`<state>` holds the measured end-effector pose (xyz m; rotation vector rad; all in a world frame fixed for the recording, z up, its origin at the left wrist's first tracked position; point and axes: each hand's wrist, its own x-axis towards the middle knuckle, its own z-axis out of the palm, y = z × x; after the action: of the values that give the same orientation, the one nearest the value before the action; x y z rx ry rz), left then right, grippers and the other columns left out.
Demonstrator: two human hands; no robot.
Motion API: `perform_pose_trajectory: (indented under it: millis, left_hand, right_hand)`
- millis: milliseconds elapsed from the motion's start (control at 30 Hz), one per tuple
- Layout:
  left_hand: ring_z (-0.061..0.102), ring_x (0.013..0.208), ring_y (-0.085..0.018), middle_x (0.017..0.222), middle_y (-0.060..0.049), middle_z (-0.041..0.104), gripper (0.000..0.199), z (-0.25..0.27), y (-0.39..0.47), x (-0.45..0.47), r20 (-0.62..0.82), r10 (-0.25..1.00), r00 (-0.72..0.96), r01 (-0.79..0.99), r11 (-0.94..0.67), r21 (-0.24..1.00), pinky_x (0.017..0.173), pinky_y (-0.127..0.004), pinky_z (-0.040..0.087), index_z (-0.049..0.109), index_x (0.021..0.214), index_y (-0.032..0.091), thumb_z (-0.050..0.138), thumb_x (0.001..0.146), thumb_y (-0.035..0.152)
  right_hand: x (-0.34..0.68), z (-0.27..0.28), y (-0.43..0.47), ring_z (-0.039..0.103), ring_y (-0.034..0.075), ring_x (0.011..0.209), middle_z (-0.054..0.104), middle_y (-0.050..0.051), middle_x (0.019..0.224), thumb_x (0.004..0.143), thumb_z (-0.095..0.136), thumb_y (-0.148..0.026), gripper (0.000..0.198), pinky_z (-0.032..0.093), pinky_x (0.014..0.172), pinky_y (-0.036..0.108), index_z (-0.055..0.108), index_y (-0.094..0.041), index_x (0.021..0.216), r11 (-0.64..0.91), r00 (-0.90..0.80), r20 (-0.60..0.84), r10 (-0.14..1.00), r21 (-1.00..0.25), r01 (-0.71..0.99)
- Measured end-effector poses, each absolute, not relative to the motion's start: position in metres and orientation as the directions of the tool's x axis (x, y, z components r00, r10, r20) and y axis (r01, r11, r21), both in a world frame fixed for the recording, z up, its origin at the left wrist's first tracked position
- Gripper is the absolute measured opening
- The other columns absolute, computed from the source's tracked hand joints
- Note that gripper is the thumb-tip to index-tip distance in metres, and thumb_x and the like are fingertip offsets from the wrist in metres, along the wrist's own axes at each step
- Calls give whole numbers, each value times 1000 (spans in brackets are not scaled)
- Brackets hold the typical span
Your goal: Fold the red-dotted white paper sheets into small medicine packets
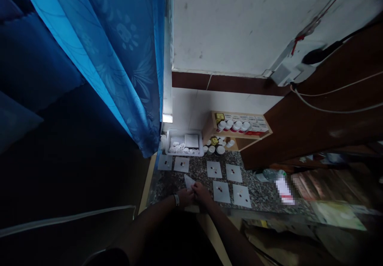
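A white paper square (189,181), folded into a pointed shape, is held over the near edge of the granite counter (167,184). Both of my hands are closed on it: my left hand (186,197), with a band on the wrist, at its lower left, and my right hand (201,192) at its right side. Whether pills lie inside the fold is hidden. Several flat paper squares bearing small pills lie around, among them a paper square (181,165) behind my hands and another paper square (221,192) to the right.
At the back a clear plastic tray (200,133) holds small folded packets and a stack of paper. Beside it a wooden shelf (253,137) carries pill bottles (228,125) and boxes. A plastic bottle (271,174) lies to the right. A blue curtain (125,58) hangs at left.
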<state>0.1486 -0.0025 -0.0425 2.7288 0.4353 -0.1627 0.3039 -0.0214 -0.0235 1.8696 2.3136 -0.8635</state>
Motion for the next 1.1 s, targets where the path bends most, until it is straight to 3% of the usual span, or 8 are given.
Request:
perform_pose_trajectory:
  millis: [267,500,667,767,933,1100]
  left_hand:
    - [51,99,-27,114,-17,52,29,-42,-3,149,-282,457,844,532,-778,334,69,-35,46,53,111,16,41,87,27]
    - [59,85,-23,93,-13,62,26,-30,5,149,-369,477,798,596,-712,371,68,-33,46,55,105,14,39,87,23]
    - [59,74,-17,81,-6,63,16,-20,12,145,-374,703,605,772,-403,492,66,-26,42,56,90,17,42,85,23]
    - [56,71,-14,74,-2,60,8,-23,14,146,-375,801,467,784,-179,594,63,-23,39,55,81,16,46,79,16]
    - [51,65,-11,67,3,55,15,-33,15,149,-370,884,287,687,79,722,62,-21,39,51,80,16,51,68,7]
    - [53,71,-12,76,1,57,24,-37,15,151,-368,922,123,680,192,708,65,-22,41,50,82,16,56,62,5]
  right_hand:
    - [305,-22,-22,48,17,97,54,8,104,83,41,-21,32,38,75,24,56,-20,111,175,-310,-332,891,-380,908]
    - [303,-18,-28,48,19,99,54,8,108,79,46,-20,35,39,77,26,56,-20,112,181,-307,-306,901,-379,908]
    - [298,-18,-32,48,18,98,57,6,103,83,43,-21,24,38,79,26,62,-22,97,106,-231,-297,927,-384,917]
    - [295,-19,-30,49,17,97,57,6,100,83,43,-19,21,38,79,25,63,-21,90,47,-185,-305,934,-410,911]
    - [293,-20,-23,47,17,98,57,5,97,82,46,-20,17,36,82,26,63,-19,86,-6,-158,-326,932,-450,893]
    - [292,-27,-18,46,17,95,57,6,94,82,46,-18,15,34,84,27,61,-17,84,5,-155,-290,944,-457,889]
